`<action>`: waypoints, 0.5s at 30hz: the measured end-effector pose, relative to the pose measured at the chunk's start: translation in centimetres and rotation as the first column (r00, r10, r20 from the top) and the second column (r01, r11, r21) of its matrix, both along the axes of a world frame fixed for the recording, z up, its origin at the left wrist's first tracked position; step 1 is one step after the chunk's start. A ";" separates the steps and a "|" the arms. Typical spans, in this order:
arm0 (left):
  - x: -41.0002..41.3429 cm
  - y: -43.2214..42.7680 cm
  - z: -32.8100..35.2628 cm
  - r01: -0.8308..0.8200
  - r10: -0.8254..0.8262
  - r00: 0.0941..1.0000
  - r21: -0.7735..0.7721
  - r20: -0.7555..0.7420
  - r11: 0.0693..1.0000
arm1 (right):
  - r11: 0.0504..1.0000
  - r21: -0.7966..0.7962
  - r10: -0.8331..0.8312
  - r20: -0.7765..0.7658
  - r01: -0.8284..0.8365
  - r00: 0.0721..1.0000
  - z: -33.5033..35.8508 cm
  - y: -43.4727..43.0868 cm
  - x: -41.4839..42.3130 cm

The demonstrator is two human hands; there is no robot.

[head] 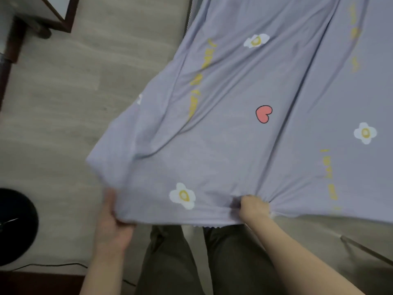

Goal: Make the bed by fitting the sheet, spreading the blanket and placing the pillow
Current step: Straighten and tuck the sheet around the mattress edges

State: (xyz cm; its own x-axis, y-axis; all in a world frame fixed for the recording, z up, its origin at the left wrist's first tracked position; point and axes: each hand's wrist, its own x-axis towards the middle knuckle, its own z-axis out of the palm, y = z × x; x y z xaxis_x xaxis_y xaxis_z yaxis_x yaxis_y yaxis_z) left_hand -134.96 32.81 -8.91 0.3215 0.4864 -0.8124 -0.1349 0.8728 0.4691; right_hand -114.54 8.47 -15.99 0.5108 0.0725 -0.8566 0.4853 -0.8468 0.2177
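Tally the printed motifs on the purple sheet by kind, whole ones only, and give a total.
On the sheet, gripped by left hand and right hand:
White flowers: 3
Pink hearts: 1
Total: 4

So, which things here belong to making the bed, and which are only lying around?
Belong to the job:
- lilac sheet with flower and heart print
- left hand, gripping the sheet's near edge
- right hand, gripping a bunched part of that edge
- bare mattress corner

Just lying about:
- black round object on the floor
- dark wooden furniture
- cable
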 end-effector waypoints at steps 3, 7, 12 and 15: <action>-1.1 -2.0 -0.1 0.617 -0.575 0.767 0.084 -0.284 0.782 | 0.941 0.337 -0.099 0.154 0.042 0.983 0.9 3.4 -2.8; -1.8 -5.4 -0.8 0.926 -0.867 0.377 0.134 -0.326 0.353 | 0.238 0.485 -0.579 -0.624 0.841 0.524 4.1 9.1 -6.0; -0.8 -6.4 -1.7 0.935 -0.931 0.354 0.039 -0.087 0.352 | -0.121 0.477 -0.675 -0.683 0.871 0.281 4.3 12.1 -8.0; -0.1 -5.2 -3.2 0.807 -0.802 0.536 -0.119 -0.263 0.579 | -0.438 0.343 -0.645 -0.764 0.831 -0.025 4.8 11.5 -7.6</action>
State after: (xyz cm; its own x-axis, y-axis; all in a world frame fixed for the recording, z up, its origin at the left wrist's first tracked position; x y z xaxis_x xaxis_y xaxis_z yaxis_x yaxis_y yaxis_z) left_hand -135.03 27.58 -12.11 0.3639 0.1440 -0.9202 0.7479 0.5436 0.3808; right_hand -122.17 19.99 -11.22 0.5237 0.1753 -0.8337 -0.8367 -0.0782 -0.5420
